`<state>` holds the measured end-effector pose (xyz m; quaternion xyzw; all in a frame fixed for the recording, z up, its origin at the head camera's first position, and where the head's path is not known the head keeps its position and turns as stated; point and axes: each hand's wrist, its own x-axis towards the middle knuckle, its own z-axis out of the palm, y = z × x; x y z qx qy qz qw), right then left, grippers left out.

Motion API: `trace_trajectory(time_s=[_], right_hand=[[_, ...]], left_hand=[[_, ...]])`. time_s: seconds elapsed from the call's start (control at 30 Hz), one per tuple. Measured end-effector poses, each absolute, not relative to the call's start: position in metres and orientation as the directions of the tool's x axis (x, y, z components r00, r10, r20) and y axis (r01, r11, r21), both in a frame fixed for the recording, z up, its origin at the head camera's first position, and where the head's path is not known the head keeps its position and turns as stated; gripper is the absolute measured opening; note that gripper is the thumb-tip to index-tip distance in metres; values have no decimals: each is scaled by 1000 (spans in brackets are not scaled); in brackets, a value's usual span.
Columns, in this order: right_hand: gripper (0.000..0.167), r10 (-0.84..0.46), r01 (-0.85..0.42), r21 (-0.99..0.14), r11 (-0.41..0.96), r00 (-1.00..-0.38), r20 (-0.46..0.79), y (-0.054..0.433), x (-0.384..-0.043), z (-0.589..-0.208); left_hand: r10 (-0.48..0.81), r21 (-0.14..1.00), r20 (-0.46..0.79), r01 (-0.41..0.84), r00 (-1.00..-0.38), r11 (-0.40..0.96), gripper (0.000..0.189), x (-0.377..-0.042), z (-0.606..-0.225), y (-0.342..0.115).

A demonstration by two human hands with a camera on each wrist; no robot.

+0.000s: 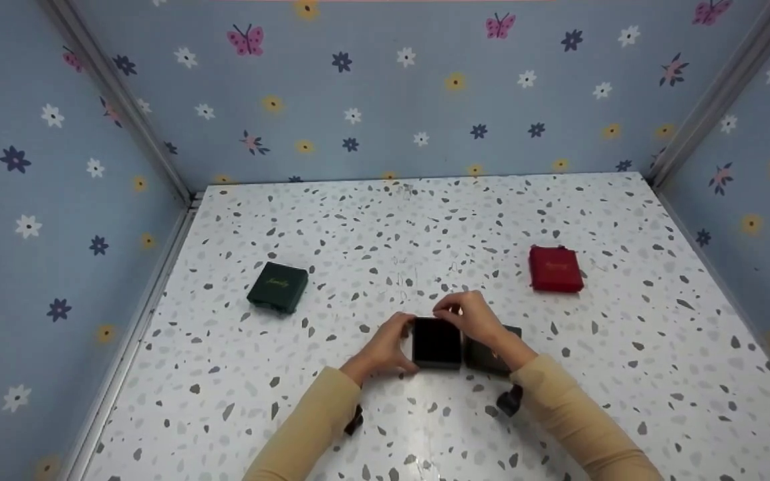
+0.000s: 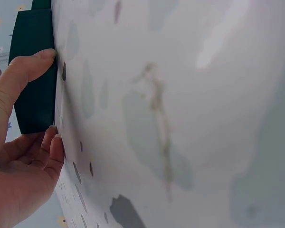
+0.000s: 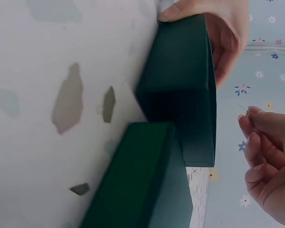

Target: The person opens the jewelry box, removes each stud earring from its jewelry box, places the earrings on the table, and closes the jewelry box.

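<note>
A small dark green box base (image 1: 437,366), its inside black in the head view, stands on the table with its open side up. My left hand (image 1: 385,347) grips it from the left, thumb on the near side and fingers at the far one. Above its far right corner is my right hand (image 1: 475,319). In the right wrist view, that hand's thumb and forefinger pinch a tiny thin wire-like piece (image 3: 242,108); its exact kind I cannot tell. The matching dark lid (image 1: 480,359) lies just right of the base, partly hidden under my right forearm.
A closed green box (image 1: 278,287) with gold lettering sits to the left, and a red box (image 1: 555,269) to the right. Thin wire-like bits (image 1: 402,284) lie beyond my hands, more near the back edge. Flower-patterned walls (image 1: 385,87) enclose the speckled table (image 1: 224,401).
</note>
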<state>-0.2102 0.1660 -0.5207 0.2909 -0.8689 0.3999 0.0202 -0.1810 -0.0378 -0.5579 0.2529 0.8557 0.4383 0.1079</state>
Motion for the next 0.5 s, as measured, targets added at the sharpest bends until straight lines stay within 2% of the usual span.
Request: trace_trajectory(time_s=[0.27, 0.5], right_hand=[[9, -489, -553, -652, 519, -818, 303, 167, -225, -517], [7, -473, -514, -669, 536, -840, 266, 166, -236, -515]], left_hand=[[535, 802, 41, 348, -844, 487, 84, -181, -557, -39], [536, 811, 48, 347, -843, 472, 85, -180, -557, -39]])
